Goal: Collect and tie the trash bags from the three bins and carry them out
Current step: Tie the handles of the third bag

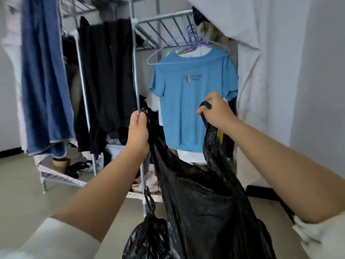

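Lowest in the frame, closest to the camera, a small knotted black trash bag [149, 238] hangs at bottom centre, its tied loop pointing up; what it hangs from cannot be told. Just to its right, and overlapping it, is the large black trash bag [201, 206], which fills the lower middle of the picture and is held up off the floor by its two handles, mouth stretched open between them. The left hand [138, 131], centre of the frame, has its fingers [142, 116] clenched round the left handle, the plastic bunched at the top of the fist. The right hand [217, 111], slightly higher and to the right, grasps the other handle, a loop of black plastic wrapped over the curled fingers. Both forearms are bare, with white sleeves [61, 240] pushed back at the bottom corners.

Behind the bag, right of centre, a blue T-shirt [192, 101] hangs on a lilac hanger [188, 58] from a grey metal clothes rack [136, 58]. Black garments [108, 77] hang left of it, and blue denim fabric [46, 75] drapes at the upper left. A white cloth cover [261, 62] is drawn back at the upper right. Shoes and loose clothing lie on the rack's lower shelf above the pale floor [24, 187].
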